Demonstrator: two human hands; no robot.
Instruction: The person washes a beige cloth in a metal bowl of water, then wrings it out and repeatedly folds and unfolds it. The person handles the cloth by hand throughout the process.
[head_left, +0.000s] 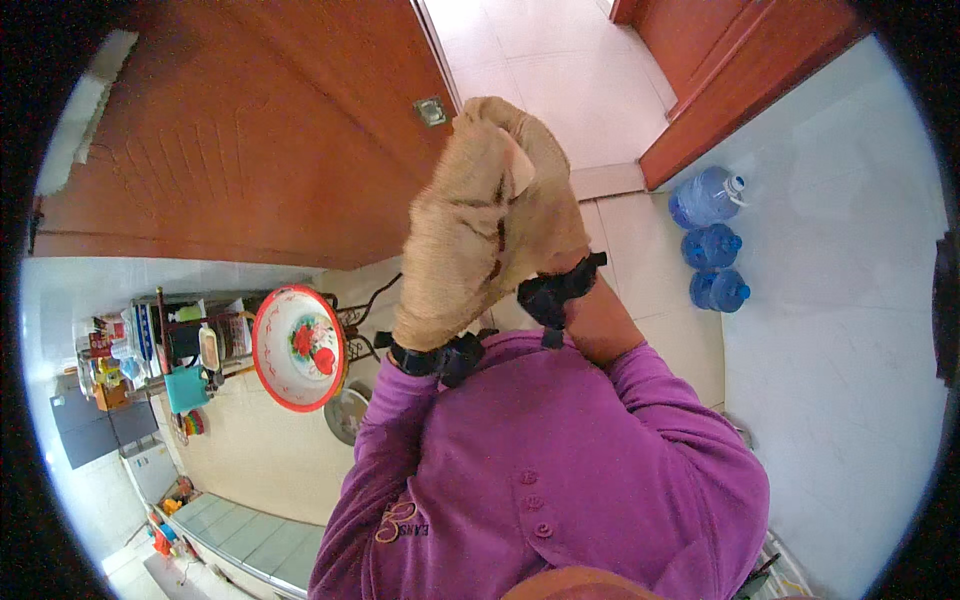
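Beige cloth (442, 232) covers both my hands, which are raised together in front of my chest. My left hand (446, 262) is wrapped up to its wrist, so its fingers are hidden. Some bare skin of my right hand (564, 261) shows by the wrist; the rest is under the cloth. A pale patch shows in a fold between the hands; whether it is skin or cloth is unclear. Each wrist bears a black strap with a small black device.
Ahead are a reddish-brown wooden door (300, 135) and an open doorway. Large blue plastic water bottles (712, 247) stand by the right wall. On the left, a red-rimmed enamel basin (300, 349) rests on a metal stand, near a cluttered shelf (180, 337).
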